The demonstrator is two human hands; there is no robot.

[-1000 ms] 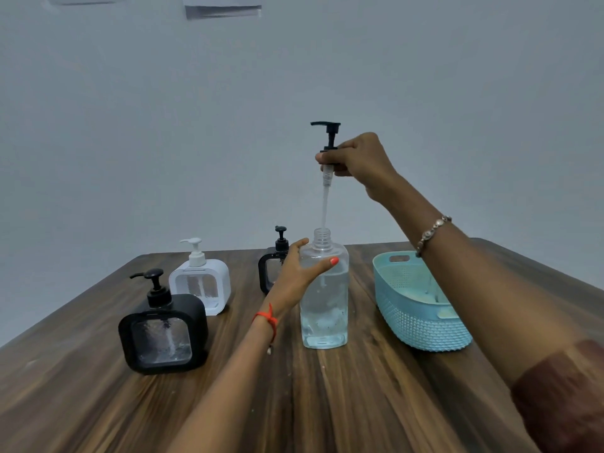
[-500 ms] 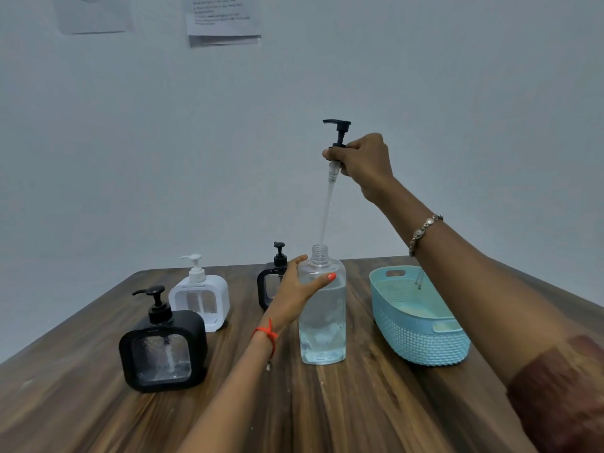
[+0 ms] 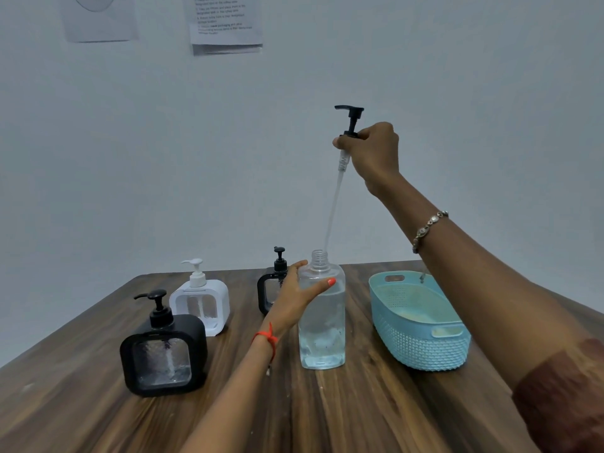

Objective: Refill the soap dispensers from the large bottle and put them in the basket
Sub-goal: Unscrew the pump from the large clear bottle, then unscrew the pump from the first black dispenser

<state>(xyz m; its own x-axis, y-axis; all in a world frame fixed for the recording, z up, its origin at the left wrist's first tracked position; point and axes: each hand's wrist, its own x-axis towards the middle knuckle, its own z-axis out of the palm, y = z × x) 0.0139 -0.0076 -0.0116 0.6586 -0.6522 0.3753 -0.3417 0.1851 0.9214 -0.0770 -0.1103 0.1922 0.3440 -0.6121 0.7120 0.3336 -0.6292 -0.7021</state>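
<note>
A tall clear bottle (image 3: 322, 335), mostly full of clear liquid, stands uncapped mid-table. My left hand (image 3: 295, 297) grips its shoulder. High above it my right hand (image 3: 376, 155) holds the black pump head (image 3: 350, 120), lifted out; the tip of its long clear tube hangs just at the bottle's mouth. A black square dispenser (image 3: 163, 351) stands front left, a white one (image 3: 201, 295) behind it, and another black one (image 3: 273, 282) is partly hidden behind my left hand. A light blue basket (image 3: 421, 348) sits at the right.
The wooden table (image 3: 327, 413) stretches toward me with bare surface in front. A pale wall rises behind it, with two paper sheets (image 3: 225, 24) pinned near the top. My right forearm crosses over the basket's right side.
My right hand has raised the pump head higher and slightly right, drawing the tube nearly out of the bottle. My left hand stays on the bottle.
</note>
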